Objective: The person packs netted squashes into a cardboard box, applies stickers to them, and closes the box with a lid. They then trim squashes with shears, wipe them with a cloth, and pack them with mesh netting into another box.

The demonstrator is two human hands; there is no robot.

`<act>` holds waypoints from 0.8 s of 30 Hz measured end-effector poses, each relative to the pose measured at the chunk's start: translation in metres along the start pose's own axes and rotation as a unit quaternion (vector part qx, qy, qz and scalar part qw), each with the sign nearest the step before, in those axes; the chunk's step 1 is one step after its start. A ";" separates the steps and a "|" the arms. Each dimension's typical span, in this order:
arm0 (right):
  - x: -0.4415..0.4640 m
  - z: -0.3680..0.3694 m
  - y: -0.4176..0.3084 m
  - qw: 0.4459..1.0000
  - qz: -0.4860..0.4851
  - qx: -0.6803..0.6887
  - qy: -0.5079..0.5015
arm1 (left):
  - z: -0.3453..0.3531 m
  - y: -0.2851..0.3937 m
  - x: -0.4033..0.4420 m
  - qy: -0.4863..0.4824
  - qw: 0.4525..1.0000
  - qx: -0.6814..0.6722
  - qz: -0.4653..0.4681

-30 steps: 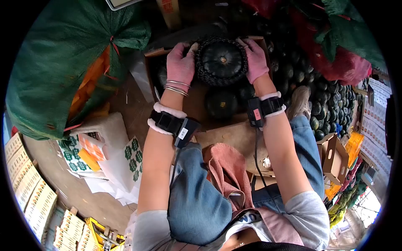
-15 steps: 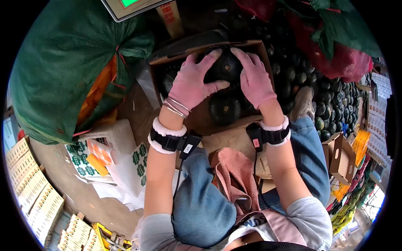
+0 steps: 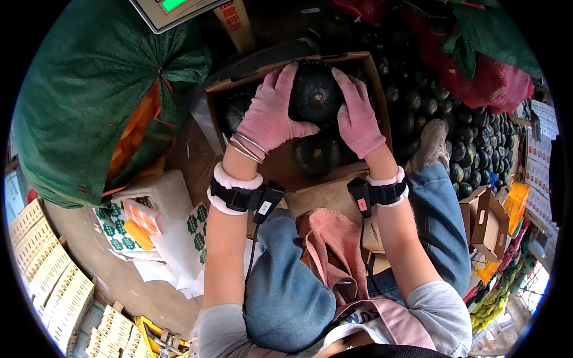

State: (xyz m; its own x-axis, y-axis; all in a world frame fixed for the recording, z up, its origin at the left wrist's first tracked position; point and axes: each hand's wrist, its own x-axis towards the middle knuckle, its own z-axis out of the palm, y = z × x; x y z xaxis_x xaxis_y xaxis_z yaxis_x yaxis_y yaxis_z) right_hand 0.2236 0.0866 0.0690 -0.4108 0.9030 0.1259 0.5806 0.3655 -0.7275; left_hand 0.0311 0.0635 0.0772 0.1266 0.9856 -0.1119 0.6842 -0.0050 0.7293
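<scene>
My left hand (image 3: 270, 113), in a pink glove, is pressed against the left side of a dark green kabocha squash (image 3: 316, 89). Against its right side lies my right hand (image 3: 358, 116), gloved alike, so the squash is held between them. It sits over a cardboard box (image 3: 382, 107), stem facing up. Below it in the box rests a second squash (image 3: 316, 152). Another squash (image 3: 234, 113) shows at the box's left end, partly hidden by my left hand. My palms and some fingertips are out of sight.
A large green mesh sack (image 3: 107, 89) stands at the left. Many squashes (image 3: 465, 143) are piled on the right, under a red mesh sack (image 3: 495, 83). A scale display (image 3: 173, 9) is at the top. Printed sheets (image 3: 173, 250) and an open carton (image 3: 486, 224) lie nearby.
The held squash shows more fully between my hands and looks slightly higher. My fingers have shifted outward to its sides. The whole view has moved a little.
</scene>
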 end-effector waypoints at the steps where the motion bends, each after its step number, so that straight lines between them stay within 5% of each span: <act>1: 0.000 0.001 0.000 1.000 0.003 -0.002 0.003 | 0.001 0.000 0.000 0.001 1.000 0.004 0.002; 6: -0.002 0.001 0.005 0.991 -0.081 -0.089 0.056 | -0.003 -0.002 -0.012 0.004 0.998 -0.017 0.055; 9: -0.022 -0.018 -0.056 0.943 0.174 0.283 0.018 | -0.031 -0.006 -0.048 -0.044 0.992 -0.091 0.069; 10: -0.029 -0.025 -0.068 0.917 0.249 0.309 -0.036 | -0.038 -0.008 -0.064 -0.052 0.990 -0.109 0.065; 11: -0.036 -0.020 -0.074 0.933 0.244 0.261 -0.047 | -0.045 -0.008 -0.076 -0.060 0.988 -0.124 0.066; 14: -0.051 0.010 -0.066 0.948 0.224 0.194 -0.116 | -0.057 -0.004 -0.101 -0.089 0.981 0.149 0.090; 18: -0.059 0.053 -0.043 0.923 0.269 0.168 -0.217 | -0.048 -0.029 -0.103 -0.155 0.970 0.183 0.031; 21: -0.070 0.067 -0.044 0.970 0.141 0.142 -0.138 | -0.041 -0.042 -0.101 -0.122 0.982 0.143 0.032; 22: -0.064 0.055 -0.054 0.920 0.255 0.205 -0.215 | -0.035 -0.049 -0.104 -0.102 0.987 0.118 0.036; 24: -0.070 0.061 -0.054 0.935 0.197 0.218 -0.198 | -0.024 -0.060 -0.106 -0.061 0.995 0.068 0.045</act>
State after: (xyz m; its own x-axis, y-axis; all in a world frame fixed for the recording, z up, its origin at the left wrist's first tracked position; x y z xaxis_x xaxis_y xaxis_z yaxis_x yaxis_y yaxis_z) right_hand 0.1778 -0.0097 0.0584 -0.5032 0.7626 -0.4065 0.4353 -0.1827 -0.8816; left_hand -0.0406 -0.0366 0.0622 0.2719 0.9525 -0.1374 0.7559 -0.1230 0.6430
